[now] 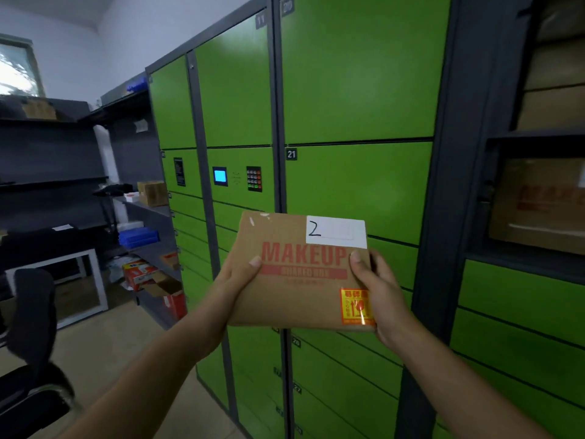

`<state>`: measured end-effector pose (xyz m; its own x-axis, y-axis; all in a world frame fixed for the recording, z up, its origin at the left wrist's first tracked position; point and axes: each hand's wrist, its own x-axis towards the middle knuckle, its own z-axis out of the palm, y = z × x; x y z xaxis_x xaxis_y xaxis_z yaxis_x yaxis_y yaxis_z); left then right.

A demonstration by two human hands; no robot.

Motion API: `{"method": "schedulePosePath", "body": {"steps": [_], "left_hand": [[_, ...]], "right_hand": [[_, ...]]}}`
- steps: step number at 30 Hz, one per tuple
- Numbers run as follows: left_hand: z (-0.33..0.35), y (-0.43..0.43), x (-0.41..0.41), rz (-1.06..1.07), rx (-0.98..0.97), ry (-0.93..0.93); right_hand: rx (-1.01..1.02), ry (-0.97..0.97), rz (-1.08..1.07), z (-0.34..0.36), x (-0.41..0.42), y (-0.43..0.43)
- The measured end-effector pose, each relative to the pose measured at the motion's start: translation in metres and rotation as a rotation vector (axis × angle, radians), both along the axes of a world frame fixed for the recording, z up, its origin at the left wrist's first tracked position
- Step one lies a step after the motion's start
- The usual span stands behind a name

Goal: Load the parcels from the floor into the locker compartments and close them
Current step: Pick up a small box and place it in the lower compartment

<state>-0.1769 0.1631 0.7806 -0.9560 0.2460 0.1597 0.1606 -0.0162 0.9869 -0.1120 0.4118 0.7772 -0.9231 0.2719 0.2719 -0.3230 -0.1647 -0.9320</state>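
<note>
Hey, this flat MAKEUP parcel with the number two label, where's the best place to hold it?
Take the parcel by its two side edges, one hand from each side, as the left hand and right hand do now, thumbs on the printed face. It is flat and wide, so this grip likely steadies it and leaves the white label uncovered.

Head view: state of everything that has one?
parcel: held up, not in a compartment
left hand: grips its left edge
right hand: grips its right edge
door 21: closed
right compartment: open, box inside
screen: lit blue
</note>
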Motion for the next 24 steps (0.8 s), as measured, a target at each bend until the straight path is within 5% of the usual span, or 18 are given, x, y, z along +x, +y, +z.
{"method": "schedulePosePath", "body": {"steps": [8, 24], "left_hand": [[0.047, 0.097, -0.005, -0.157, -0.072, 0.295], [0.082, 0.268, 0.095, -0.591, 0.22, 0.163]], "right_hand": [[0.062, 0.118, -0.259, 0.057, 0.059, 0.073], [0.29, 0.194, -0.708, 0.087, 0.202, 0.194]]}}
